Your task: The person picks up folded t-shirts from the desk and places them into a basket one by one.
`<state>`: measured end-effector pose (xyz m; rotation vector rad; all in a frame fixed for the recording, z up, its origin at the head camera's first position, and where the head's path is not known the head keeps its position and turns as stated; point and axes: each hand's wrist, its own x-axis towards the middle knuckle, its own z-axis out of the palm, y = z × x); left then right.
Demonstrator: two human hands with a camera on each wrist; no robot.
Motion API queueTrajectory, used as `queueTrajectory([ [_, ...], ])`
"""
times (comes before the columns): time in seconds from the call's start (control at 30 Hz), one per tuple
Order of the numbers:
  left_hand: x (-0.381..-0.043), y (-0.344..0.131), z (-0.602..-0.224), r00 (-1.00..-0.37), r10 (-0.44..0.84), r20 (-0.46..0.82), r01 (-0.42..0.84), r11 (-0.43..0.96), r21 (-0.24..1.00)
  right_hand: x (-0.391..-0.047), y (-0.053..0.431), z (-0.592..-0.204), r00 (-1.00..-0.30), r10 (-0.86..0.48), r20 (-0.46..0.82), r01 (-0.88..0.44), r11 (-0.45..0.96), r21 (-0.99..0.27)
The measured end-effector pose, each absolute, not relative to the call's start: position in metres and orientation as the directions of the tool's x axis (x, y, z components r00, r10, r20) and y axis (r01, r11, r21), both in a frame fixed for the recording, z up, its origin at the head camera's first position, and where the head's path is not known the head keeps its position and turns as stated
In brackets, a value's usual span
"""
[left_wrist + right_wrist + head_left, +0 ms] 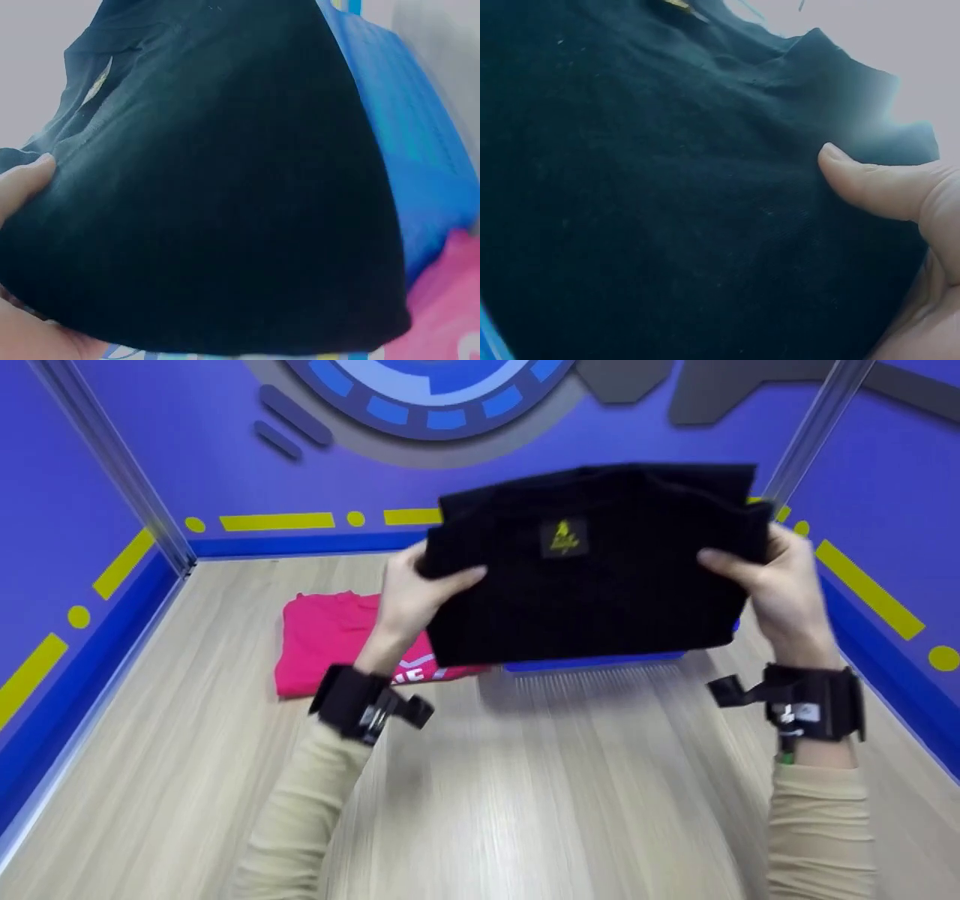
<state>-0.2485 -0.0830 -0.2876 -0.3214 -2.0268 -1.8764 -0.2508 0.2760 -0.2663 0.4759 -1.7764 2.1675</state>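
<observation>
A folded black shirt (pixel 592 604) is held up above the table, with a dark neck label (pixel 565 538) bearing a yellow mark. My left hand (pixel 411 594) grips its left edge, thumb on the near face and fingers hidden behind. At the right edge my right hand (pixel 789 589) pinches the cloth in the same way. The right wrist view shows that thumb (pixel 877 184) lying flat on the black fabric. Behind and below the shirt, a blue item (pixel 424 150) is partly covered; its kind is unclear.
A folded pink-red garment (pixel 322 637) with pale lettering lies on the wood-grain table (pixel 525 810), left of the blue item. Blue-purple panels (pixel 187 457) with yellow markings wall in the back and both sides. Metal posts (pixel 124 465) stand at the corners.
</observation>
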Motion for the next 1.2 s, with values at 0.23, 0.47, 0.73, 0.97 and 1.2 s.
queueTrajectory([
  [0.23, -0.276, -0.055, -0.273, -0.872, -0.162, 0.463, 0.465, 0.022, 0.885, -0.262, 0.294, -0.255, -0.866, 0.113, 0.488, -0.501, -0.193, -0.844],
  [0.47, -0.3, -0.028, -0.275, -0.856, -0.192, 0.48, 0.473, 0.085, 0.877, -0.281, 0.31, -0.26, -0.855, 0.225, 0.468, -0.503, -0.139, -0.853],
  [0.73, -0.317, -0.008, -0.289, -0.871, -0.189, 0.453, 0.431, 0.147, 0.891, -0.302, 0.316, -0.279, -0.838, 0.348, 0.421, -0.477, -0.091, -0.874],
  [0.97, -0.322, 0.0, -0.31, -0.903, -0.204, 0.379, 0.35, 0.163, 0.922, -0.317, 0.308, -0.311, -0.851, 0.376, 0.367, -0.402, -0.017, -0.915],
  [1.2, -0.328, 0.006, -0.335, -0.915, -0.208, 0.345, 0.316, 0.16, 0.935, -0.324, 0.302, -0.324, -0.855, 0.346, 0.386, -0.372, 0.108, -0.922],
])
